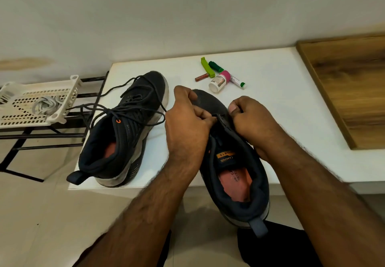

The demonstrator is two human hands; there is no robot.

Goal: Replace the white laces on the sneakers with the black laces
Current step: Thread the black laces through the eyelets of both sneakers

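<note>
Two dark sneakers are in view. The left sneaker point(125, 125) lies on the white table point(270, 92), threaded with a black lace point(108, 108) whose loose ends trail over the table's left edge. The right sneaker point(235, 162) hangs over the table's front edge, heel toward me, its orange insole showing. My left hand point(187, 119) pinches something dark, seemingly a black lace, at the lower eyelets near the tongue. My right hand point(252, 117) grips the sneaker's other side by the same eyelets, thumb on top. A bundle of white laces point(46, 105) lies in a white plastic basket point(16, 108).
The basket rests on a black metal rack point(41, 135) left of the table. Behind the sneakers lie a green clip point(207, 67), a small red tube point(201, 77), a white bottle point(217, 82) and a green-capped marker point(227, 75). A wooden panel point(350, 83) borders the table's right.
</note>
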